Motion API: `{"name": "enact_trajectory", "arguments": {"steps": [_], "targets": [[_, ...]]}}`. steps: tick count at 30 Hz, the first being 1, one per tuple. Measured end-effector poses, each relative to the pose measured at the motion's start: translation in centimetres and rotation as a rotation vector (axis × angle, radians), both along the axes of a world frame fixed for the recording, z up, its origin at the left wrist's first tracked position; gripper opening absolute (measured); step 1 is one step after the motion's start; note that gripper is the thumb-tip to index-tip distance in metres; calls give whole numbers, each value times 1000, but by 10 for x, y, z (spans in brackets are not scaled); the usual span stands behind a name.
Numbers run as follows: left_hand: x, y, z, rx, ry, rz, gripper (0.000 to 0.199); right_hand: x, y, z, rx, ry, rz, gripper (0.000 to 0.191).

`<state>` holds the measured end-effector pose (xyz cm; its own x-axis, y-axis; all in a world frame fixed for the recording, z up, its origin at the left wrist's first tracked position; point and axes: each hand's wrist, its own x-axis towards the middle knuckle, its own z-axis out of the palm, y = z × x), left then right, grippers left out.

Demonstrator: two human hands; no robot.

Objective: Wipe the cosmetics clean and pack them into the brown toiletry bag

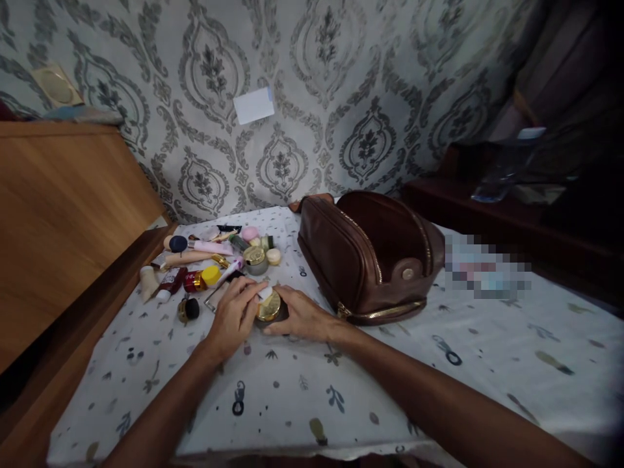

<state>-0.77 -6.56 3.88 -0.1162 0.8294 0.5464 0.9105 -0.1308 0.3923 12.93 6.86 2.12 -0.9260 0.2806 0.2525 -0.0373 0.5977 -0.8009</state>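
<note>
A round jar with a shiny gold lid [268, 308] stands on the patterned cloth. My right hand [307, 315] is wrapped round its right side, thumb in front. From the left, my left hand [236, 315] pinches a small white piece [265, 294], perhaps a wipe or pad, against the lid; its kind is too small to tell. Just beyond is a second gold-lidded jar [255, 259]. A brown leather toiletry bag [336, 260] sits to the right with its zipped top gaping.
Several cosmetics lie on the left: a yellow-capped jar [211, 275], a dark red tube [174, 283], a pink tube [212, 247] and a small black-capped bottle [188, 310]. A wooden cabinet [73, 214] borders the left. At the right, a clear bottle [507, 166] stands on a dark ledge.
</note>
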Motion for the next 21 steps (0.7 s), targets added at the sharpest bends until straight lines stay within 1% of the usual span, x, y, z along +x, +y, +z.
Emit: {"name": "enact_trajectory", "arguments": {"steps": [4,11,17,21], "targets": [[0,-1,3,20,-7,-37,32,0,0,-1,6,12,-5,46],[1,-3,6,-54,-94,-24,25,-1,1,-4,31,17,-6,47],[6,2,4,-56,-137,91,17,-1,1,-7,55,22,-13,49],[4,-1,7,-63,-180,88,31,1,1,-5,23,26,5,50]]}}
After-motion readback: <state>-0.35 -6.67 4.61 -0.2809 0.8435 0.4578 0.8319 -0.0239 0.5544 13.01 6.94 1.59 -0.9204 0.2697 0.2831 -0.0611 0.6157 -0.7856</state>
